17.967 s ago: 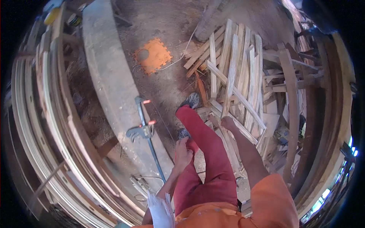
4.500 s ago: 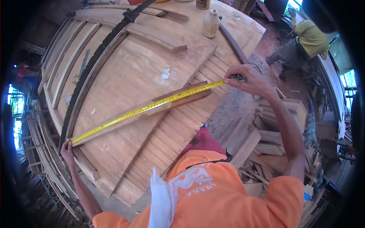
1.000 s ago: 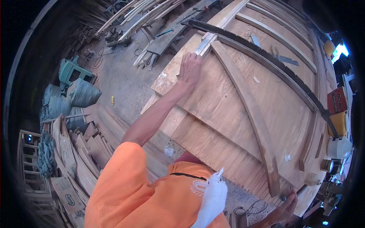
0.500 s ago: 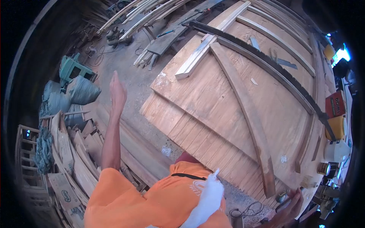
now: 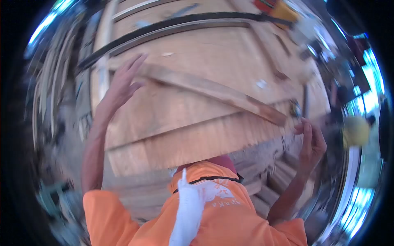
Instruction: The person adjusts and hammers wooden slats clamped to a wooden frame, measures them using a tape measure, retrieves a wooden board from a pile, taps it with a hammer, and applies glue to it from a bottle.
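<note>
My left hand (image 5: 125, 80) is open, fingers stretched and thumb apart, over the upper left end of a curved wooden piece (image 5: 213, 89). Whether it touches the wood I cannot tell. That piece lies slanted across a wide wooden panel (image 5: 193, 51). At its lower right end, just beyond the tip, is my right hand (image 5: 310, 143), fingers loosely bent and apart with nothing visible in them. A small round-cased tape measure (image 5: 294, 108) lies on the panel just above the right fingers. Motion blurs the view.
A long dark-edged curved strip (image 5: 176, 25) crosses the panel's far side. Several long boards (image 5: 53, 78) lie at the left. Yellow and red containers (image 5: 284, 15) stand at the far right corner. Timber (image 5: 283, 174) lies on the floor below the panel.
My view has swung to the right, so the panel appears rotated. My left hand has come from beside the panel to over the curved piece's end. My right hand is now fully in view.
</note>
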`<state>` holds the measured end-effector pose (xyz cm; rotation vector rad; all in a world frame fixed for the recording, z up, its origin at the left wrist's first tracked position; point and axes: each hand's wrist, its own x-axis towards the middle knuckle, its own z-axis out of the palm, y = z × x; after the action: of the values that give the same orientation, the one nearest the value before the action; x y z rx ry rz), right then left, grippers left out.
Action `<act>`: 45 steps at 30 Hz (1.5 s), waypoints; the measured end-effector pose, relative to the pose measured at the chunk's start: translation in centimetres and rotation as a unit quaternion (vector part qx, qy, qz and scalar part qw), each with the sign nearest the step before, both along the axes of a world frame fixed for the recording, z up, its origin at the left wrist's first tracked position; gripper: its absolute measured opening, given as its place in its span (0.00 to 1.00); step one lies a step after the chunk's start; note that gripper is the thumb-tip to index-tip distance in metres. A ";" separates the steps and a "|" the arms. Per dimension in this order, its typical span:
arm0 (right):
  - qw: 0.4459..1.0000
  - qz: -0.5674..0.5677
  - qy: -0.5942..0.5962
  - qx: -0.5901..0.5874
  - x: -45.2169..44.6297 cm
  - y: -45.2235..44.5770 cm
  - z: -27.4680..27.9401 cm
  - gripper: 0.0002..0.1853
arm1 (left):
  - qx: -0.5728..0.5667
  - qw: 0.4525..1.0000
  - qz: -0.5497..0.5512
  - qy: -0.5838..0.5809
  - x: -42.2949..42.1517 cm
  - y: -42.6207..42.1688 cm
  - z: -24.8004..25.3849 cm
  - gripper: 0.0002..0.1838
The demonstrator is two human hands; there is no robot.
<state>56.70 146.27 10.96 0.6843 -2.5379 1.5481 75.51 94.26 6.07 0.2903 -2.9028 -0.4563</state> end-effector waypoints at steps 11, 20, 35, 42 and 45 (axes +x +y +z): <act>0.987 -0.145 -0.065 -0.021 6.7 6.4 -0.3 0.13 | -0.013 0.980 -0.194 -0.047 -7.2 6.3 -0.3 0.55; 0.999 -0.046 0.004 -0.020 -3.0 9.0 -0.7 0.11 | 0.040 0.996 -0.064 0.056 -6.8 11.0 1.5 0.47; 0.993 -0.045 0.038 -0.106 -21.6 8.0 4.3 0.20 | 0.112 0.928 0.300 0.191 -0.8 11.1 3.5 0.15; 0.983 -0.087 0.084 -0.140 -28.7 8.2 4.7 0.17 | -0.074 0.793 0.486 0.359 25.7 13.9 -7.1 0.23; 0.978 -0.085 0.187 0.024 -35.0 9.9 -0.3 0.18 | 0.039 0.727 0.573 0.378 30.5 18.8 -6.3 0.23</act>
<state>21.69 156.15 10.61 0.6687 -2.2906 1.1787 106.03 113.04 -0.19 1.3821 -1.4689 -0.3189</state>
